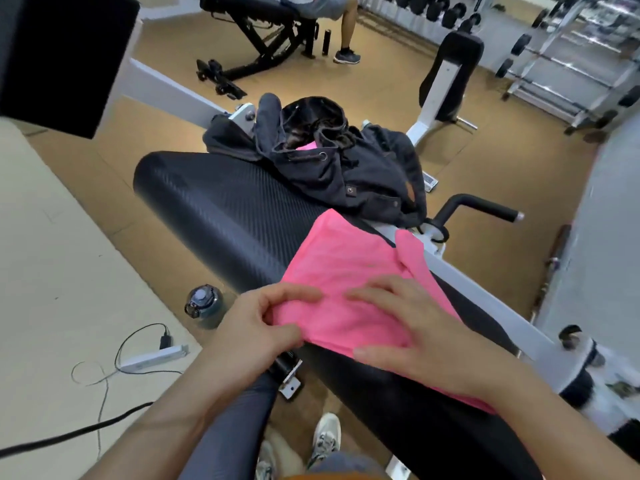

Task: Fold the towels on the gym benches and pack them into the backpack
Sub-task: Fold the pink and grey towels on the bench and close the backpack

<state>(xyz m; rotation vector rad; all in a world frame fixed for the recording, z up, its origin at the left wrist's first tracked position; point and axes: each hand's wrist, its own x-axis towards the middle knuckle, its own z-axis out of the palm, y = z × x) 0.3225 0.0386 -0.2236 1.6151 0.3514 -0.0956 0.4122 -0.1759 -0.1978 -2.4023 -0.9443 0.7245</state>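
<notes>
A bright pink towel (349, 271) lies across the black padded bench (221, 206), its right edge hanging over the bench side. My left hand (263, 323) pinches the towel's near left corner between thumb and fingers. My right hand (408, 323) rests on the towel's near edge, fingers spread flat and thumb at the cloth's edge. At the far end of the bench sits a dark backpack (346, 161) with its drawstring mouth open. Something pink (306, 147) shows inside the opening.
A water bottle (202, 304) stands on the floor left of the bench, beside a white power strip (152, 358) with cables. A person sits on another bench (263, 26) at the back. Dumbbell racks (554, 46) fill the far right. My feet (322, 441) stand below.
</notes>
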